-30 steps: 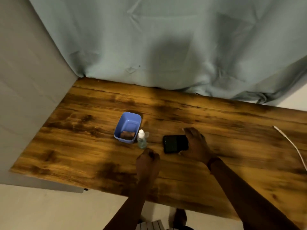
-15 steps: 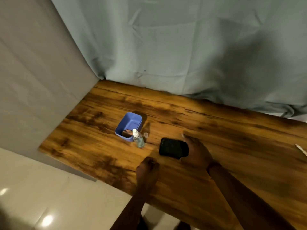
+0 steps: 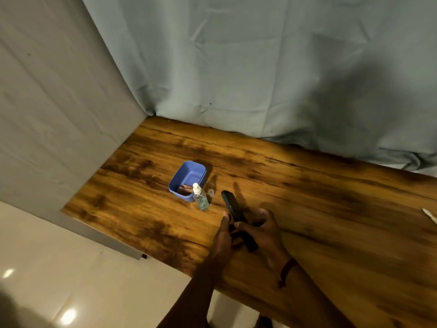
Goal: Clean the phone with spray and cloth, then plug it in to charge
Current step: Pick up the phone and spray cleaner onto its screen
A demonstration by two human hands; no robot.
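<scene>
The phone was held tilted up off the wooden table, edge-on to the camera, so that only its dark side and part of one face could be seen. It was gripped by the right hand, whose fingers were curled around its lower half; the left hand was pressed against the near edge of the phone, loosely closed, though how much of the weight it carried could not be told. The phone appeared to have been lifted this way so that a face could be offered to the spray — a judgement only.

The spray bottle stood upright just beside the phone's far end, and its small clear cap had been set down next to it, presumably to leave the nozzle ready. Touching the bottle, a blue tub held something brownish, likely the cloth, kept within easy reach. A white cable end lay well apart at the right edge — seemingly reserved for charging, a step not yet begun.
</scene>
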